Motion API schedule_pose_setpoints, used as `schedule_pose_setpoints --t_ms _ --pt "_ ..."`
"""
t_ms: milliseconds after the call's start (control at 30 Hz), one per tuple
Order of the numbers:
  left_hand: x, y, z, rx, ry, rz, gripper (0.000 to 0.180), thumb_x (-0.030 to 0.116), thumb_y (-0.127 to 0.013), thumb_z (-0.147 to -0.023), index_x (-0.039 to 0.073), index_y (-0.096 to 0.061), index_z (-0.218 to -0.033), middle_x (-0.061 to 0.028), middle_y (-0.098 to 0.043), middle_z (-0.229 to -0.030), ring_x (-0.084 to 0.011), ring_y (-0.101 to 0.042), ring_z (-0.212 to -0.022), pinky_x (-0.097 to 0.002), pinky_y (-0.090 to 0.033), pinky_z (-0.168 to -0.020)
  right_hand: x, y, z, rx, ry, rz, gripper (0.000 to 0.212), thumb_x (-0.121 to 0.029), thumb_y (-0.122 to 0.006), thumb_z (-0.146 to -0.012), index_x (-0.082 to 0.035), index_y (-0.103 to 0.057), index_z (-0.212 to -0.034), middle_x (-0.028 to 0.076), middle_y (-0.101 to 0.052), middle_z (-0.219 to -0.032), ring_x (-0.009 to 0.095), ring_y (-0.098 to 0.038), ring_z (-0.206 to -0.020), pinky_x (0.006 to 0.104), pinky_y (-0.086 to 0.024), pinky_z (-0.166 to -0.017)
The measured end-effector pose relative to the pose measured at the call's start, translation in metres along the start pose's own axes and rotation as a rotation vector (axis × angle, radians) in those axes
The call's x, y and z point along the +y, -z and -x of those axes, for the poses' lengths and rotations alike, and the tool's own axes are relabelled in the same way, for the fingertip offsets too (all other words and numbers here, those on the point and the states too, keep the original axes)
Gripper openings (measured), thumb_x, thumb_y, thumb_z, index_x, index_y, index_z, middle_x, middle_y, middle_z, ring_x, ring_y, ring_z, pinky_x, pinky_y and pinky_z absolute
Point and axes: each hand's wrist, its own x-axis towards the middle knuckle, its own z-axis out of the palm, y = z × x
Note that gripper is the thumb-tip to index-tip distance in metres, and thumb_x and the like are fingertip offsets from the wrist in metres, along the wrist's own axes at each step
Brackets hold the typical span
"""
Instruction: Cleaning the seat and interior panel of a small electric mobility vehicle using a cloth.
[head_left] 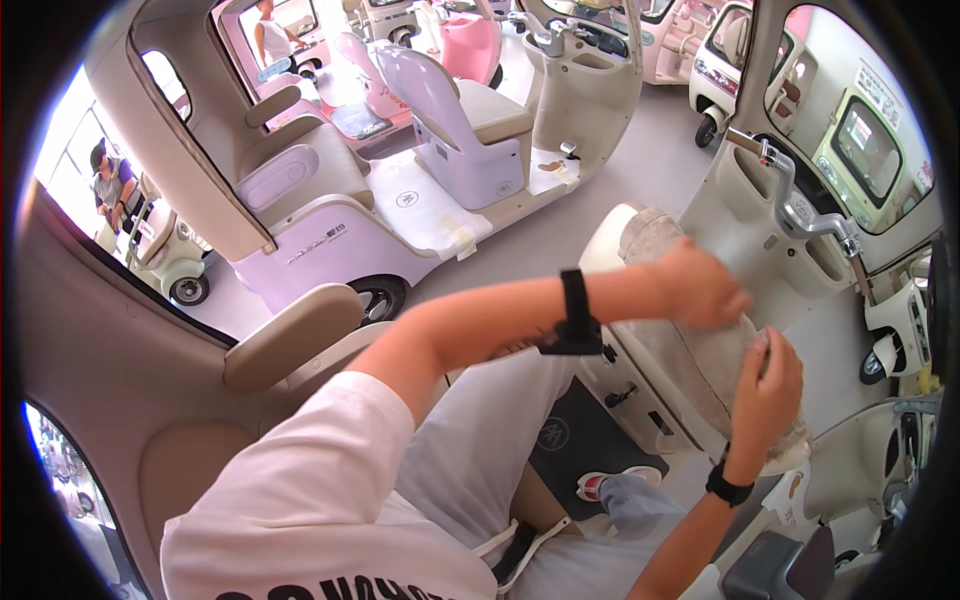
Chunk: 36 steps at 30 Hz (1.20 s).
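Observation:
A driver's seat with a cream base [625,365] stands in front of my knees. Its top wears a fuzzy grey-beige seat cover [690,365] with a dark seam line. Over the cover's far part is my left hand [703,287], closed in a fist and slightly blurred; what its fingers hold is hidden. My right hand [772,388] is above the cover's right edge, fingers curled together toward the thumb. Whether anything thin lies in that pinch is too small to tell. The two hands are close together but apart.
Silver handlebars [795,205] rise beyond the seat. A dark floor mat [580,435] lies by my feet, and a padded armrest [295,335] is at my left. Outside stands a lilac three-wheeled vehicle [320,255]; a person [112,190] is at the far left.

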Motion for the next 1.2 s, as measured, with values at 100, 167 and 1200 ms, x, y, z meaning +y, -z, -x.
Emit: schedule_pose_setpoints --t_ms 100,167,1200 --pt "0.026 -0.003 -0.001 -0.075 -0.021 -0.012 0.051 0.045 -0.044 -0.094 0.009 -0.072 -0.072 -0.0134 -0.069 -0.073 -0.0323 -0.066 -0.072 -0.0466 -0.044 -0.073 0.018 0.013 0.014 -0.018 -0.233 -0.079 0.032 -0.028 -0.054 -0.1 -0.006 -0.065 -0.119 0.015 -0.067 -0.12 0.034 -0.061 -0.112 0.0433 -0.048 -0.094" --pt "0.032 -0.002 -0.005 -0.169 0.031 -0.017 0.052 0.045 -0.043 -0.094 0.009 -0.073 -0.071 -0.013 -0.069 -0.072 -0.0321 -0.066 -0.073 -0.0457 -0.043 -0.072 0.027 0.019 0.015 -0.096 -0.298 -0.102 0.033 -0.029 -0.054 -0.1 -0.006 -0.065 -0.122 0.015 -0.066 -0.123 0.034 -0.06 -0.114 0.0428 -0.047 -0.095" --pt "0.132 -0.04 -0.018 0.075 -0.096 -0.096 0.043 0.043 -0.053 -0.094 0.008 -0.065 -0.071 -0.0117 -0.066 -0.066 -0.0311 -0.065 -0.065 -0.0469 -0.047 -0.066 0.107 0.025 0.08 0.433 -0.172 -0.166 0.018 -0.01 -0.058 -0.092 -0.002 -0.069 -0.104 0.011 -0.071 -0.105 0.027 -0.066 -0.098 0.0394 -0.047 -0.092"
